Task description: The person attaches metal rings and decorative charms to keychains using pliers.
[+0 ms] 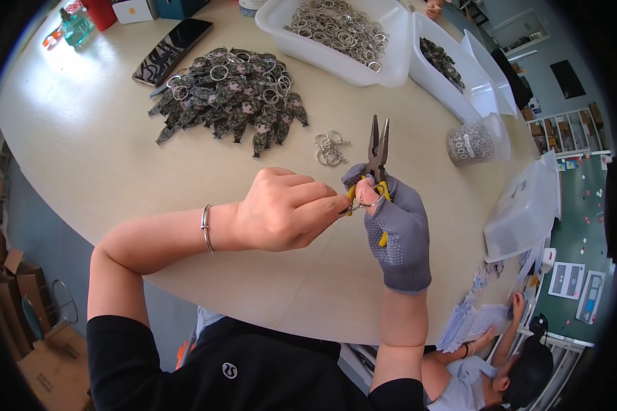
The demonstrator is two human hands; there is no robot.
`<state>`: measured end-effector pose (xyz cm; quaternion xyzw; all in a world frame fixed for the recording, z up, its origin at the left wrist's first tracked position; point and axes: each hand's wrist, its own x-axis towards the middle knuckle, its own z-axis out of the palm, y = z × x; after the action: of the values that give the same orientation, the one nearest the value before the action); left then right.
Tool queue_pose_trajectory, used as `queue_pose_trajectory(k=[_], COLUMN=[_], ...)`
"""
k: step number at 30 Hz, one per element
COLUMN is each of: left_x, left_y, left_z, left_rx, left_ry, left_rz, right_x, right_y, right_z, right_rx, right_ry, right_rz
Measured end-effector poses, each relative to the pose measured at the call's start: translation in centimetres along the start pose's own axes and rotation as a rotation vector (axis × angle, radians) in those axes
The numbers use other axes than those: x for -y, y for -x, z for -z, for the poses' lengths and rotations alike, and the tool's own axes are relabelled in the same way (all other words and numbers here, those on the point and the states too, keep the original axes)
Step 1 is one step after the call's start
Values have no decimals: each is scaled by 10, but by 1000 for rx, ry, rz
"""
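My left hand [288,209], bare with a silver bangle on its wrist, is closed in a pinch at the small chain of a metal key ring [382,194]. My right hand [399,222] wears a grey dotted glove with the thumb tip bare. It grips long-nose pliers [376,147] with yellow handles, jaws pointing away from me, and its thumb touches the key ring. Whatever else lies between my left fingertips is hidden. Just beyond my hands is a small group of loose key rings [331,148]. Farther left sits a heap of dark patterned keychains [236,99] with rings attached.
A white bin [397,65] of key rings stands at the back, beside another bin [418,61] of dark pieces. A clear tub [476,140] of small metal parts and a translucent box [521,212] stand right. A phone [171,51] lies back left. Another person [507,363] works at lower right.
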<state>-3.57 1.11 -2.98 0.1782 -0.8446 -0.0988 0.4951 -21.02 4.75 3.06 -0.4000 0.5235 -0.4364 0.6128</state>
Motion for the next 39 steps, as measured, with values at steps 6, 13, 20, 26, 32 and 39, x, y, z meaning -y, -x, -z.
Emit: queue_pose_trajectory(k=[6,13,20,26,32,39], left_x=[1,4,8,6,4,1], left_y=[0,-2,-9,-13,-14,-14], left_z=[0,6,15,20,21,25], left_rx=[-2,-25,-73,-80,-47,-22], left_ry=[14,9,-20,-39,-43,-43], left_rz=[-48,-114,-199,-256,-283,-280], right_x=[0,1,-15,-16,-14,-21], right_y=[-1,3,34,48,51,57], right_z=[2,4,21,31,25,22], right_rx=[-14,-47,-58,54,-25,-83], right_ry=[-26,32,615,996,1068,1201], right_rz=[11,22,463,738,809,837])
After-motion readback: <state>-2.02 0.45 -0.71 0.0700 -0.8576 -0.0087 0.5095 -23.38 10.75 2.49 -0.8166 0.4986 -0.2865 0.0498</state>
